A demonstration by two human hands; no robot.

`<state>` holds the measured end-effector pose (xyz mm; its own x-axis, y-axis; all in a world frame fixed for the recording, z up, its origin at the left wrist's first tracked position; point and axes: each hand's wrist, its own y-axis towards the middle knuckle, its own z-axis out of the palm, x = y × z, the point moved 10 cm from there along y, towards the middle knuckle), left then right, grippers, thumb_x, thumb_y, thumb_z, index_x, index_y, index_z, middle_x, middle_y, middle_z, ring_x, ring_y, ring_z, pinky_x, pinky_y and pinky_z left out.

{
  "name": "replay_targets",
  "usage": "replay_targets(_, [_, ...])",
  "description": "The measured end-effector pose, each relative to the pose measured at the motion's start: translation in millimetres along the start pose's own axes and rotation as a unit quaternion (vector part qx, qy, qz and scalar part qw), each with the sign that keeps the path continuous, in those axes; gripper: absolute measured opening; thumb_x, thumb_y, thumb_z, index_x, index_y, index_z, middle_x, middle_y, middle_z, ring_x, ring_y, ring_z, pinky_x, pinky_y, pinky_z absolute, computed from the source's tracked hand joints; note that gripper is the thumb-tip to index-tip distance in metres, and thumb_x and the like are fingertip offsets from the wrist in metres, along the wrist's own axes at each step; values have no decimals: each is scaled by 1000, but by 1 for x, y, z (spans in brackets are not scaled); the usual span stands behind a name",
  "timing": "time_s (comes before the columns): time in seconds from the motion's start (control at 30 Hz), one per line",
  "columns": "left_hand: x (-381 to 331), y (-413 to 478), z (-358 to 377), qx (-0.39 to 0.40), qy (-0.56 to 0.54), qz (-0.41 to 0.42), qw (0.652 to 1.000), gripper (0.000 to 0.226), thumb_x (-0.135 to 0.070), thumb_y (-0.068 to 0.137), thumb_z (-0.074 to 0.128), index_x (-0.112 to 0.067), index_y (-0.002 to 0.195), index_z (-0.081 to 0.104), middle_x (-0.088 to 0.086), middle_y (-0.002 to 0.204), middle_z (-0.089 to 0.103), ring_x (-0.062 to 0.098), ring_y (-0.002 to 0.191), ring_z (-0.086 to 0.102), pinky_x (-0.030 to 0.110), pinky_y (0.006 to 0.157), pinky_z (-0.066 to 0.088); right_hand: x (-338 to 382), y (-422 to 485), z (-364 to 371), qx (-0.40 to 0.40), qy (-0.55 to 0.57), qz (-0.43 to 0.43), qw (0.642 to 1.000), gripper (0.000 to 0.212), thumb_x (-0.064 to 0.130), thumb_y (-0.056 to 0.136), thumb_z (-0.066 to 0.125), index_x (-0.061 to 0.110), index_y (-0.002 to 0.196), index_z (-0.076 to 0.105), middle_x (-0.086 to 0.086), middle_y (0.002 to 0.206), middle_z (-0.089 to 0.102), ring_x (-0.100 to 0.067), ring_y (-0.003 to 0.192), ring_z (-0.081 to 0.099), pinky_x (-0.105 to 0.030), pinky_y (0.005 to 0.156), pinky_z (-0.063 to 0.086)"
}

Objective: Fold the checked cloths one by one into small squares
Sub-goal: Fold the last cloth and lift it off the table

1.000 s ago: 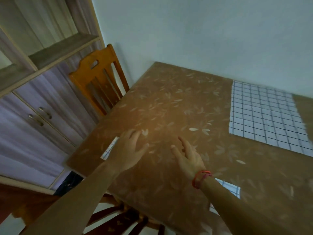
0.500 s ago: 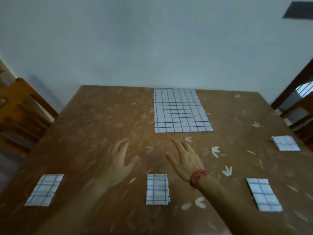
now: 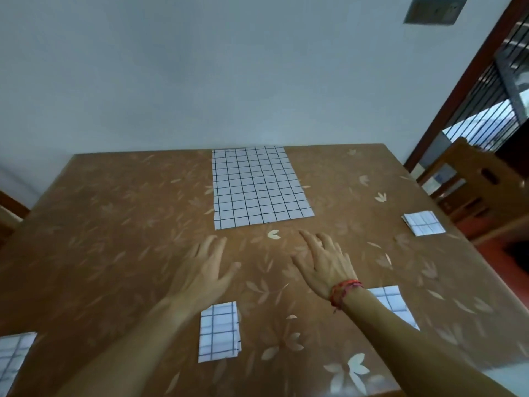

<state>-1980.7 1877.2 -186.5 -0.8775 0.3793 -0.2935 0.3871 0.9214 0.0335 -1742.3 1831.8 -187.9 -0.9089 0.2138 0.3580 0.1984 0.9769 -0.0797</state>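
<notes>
The unfolded checked cloth (image 3: 259, 187) lay flat at the far middle of the table (image 3: 114, 224), just beyond both hands. The left hand (image 3: 201, 272) and right hand (image 3: 325, 263) reached toward it with fingers spread, holding nothing; its near edge lay just beyond their fingertips.

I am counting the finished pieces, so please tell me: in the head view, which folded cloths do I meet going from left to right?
far-left folded cloth → middle folded cloth → half-hidden folded cloth → far-right folded cloth
</notes>
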Motion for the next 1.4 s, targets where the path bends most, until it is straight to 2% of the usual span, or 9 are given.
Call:
replay_targets(0.1, [-1, 16, 16, 23, -8, -11, 1000, 82, -70, 85, 20, -18, 146, 35, -1, 150, 32, 19, 139, 29, 40, 109, 36, -7, 13, 3, 3, -9, -2, 1000, 58, 60, 93, 33, 42, 147, 22, -4, 150, 32, -25, 133, 35, -42, 106, 32])
replay_targets(0.3, [6, 53, 54, 57, -28, -34, 997, 64, -57, 96, 38, -19, 147, 31, 0, 153, 25, 20, 141, 26, 37, 108, 35, -27, 54, 23, 22, -22, 4, 1000, 59, 61, 92, 32, 41, 147, 22, -6, 152, 29, -25, 136, 32, -42, 108, 30])
replay_targets(0.57, [32, 117, 113, 93, -4, -74, 993, 55, -57, 95, 39, -22, 137, 40, 3, 148, 31, 23, 138, 30, 44, 106, 36, -61, 127, 79, 68, -54, 1, 996, 58, 59, 93, 34, 41, 147, 22, -8, 155, 23, -29, 138, 29, -43, 110, 29])
replay_targets(0.67, [47, 144, 134, 96, 4, -95, 991, 57, -57, 95, 38, -20, 139, 39, 5, 153, 25, 23, 142, 23, 43, 108, 31, -71, 153, 96, 71, -78, -13, 994, 56, 59, 93, 35, 39, 145, 26, -7, 155, 23, -29, 139, 25, -44, 109, 28])
replay_targets(0.87, [70, 177, 169, 106, 16, -124, 986, 69, -65, 92, 34, -28, 150, 24, 4, 162, 4, 24, 148, 1, 54, 115, 21, -82, 201, 122, 77, -70, -15, 994, 61, 59, 93, 33, 35, 149, 21, -11, 161, 7, -27, 148, 3, -45, 116, 15])
replay_targets(1.0, [75, 180, 186, 135, -2, -139, 981, 73, -62, 94, 35, -27, 154, 13, 8, 162, -10, 24, 148, -14, 50, 119, 12, -87, 217, 139, 87, -76, -18, 993, 62, 62, 92, 33, 38, 148, 19, -13, 161, 3, -27, 149, -3, -43, 119, 9])
replay_targets(1.13, [70, 182, 187, 128, 24, -124, 984, 74, -59, 96, 34, -21, 154, 12, 10, 163, -5, 22, 149, -9, 43, 119, 9, -91, 225, 150, 100, -92, -22, 990, 65, 65, 91, 28, 36, 149, 20, -11, 160, 6, -26, 148, 0, -43, 120, 9])
replay_targets(1.27, [68, 183, 183, 102, 21, -117, 988, 73, -53, 97, 36, -10, 153, 19, 6, 163, 4, 18, 150, -1, 41, 118, 17, -83, 222, 142, 50, -135, -60, 988, 58, 53, 97, 28, 21, 144, 31, -8, 156, 22, -22, 146, 13, -40, 116, 17])
replay_targets(1.4, [60, 184, 165, 41, 26, -95, 994, 54, -37, 99, 43, -7, 144, 39, 6, 156, 32, 19, 143, 28, 39, 108, 35, -81, 222, 133, 31, -150, -66, 986, 47, 45, 96, 33, 15, 128, 50, -2, 135, 48, -20, 129, 38, -36, 108, 27])
